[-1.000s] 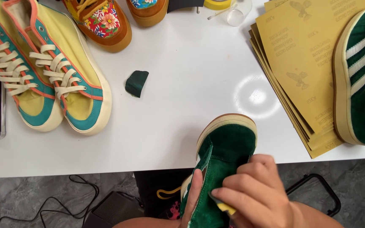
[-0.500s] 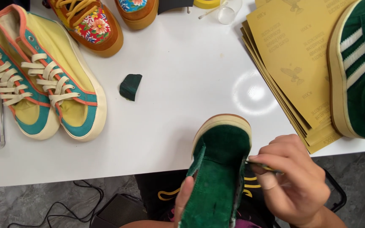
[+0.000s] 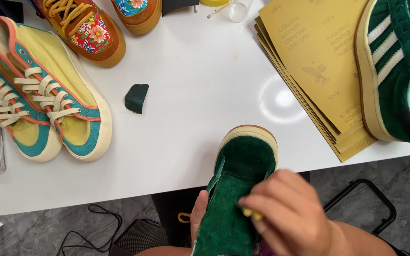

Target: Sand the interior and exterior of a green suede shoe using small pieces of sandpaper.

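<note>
Our left hand (image 3: 199, 215) grips the green shoe (image 3: 236, 189) to steady it; right hand (image 3: 288, 213), fingers curled round a small yellow bit (image 3: 251, 214), presses it on suede.

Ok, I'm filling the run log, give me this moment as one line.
left hand: steadies green suede shoe | right hand: presses small yellow piece on shoe | nearby: sandpaper stack
</note>
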